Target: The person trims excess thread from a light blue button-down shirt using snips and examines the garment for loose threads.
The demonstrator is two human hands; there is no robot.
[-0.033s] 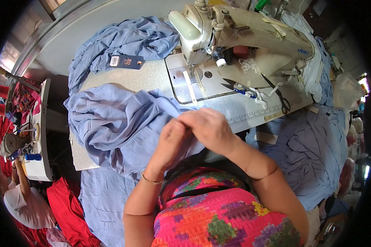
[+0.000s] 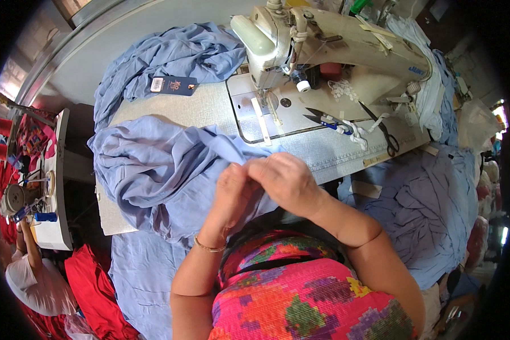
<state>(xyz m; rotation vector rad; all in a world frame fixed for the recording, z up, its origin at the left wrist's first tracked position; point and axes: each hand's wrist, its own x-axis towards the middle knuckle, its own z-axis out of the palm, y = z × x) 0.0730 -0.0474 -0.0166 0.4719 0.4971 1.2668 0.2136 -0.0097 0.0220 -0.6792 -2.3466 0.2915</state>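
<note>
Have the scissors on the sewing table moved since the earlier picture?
No. The scissors lie at the same spot right of the sewing machine.

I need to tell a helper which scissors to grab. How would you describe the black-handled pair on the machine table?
Start at the cream sewing machine. On the table below its right end lie the black-handled scissors, blades pointing up-left. The snips to their left are smaller, with blue handles.
</note>
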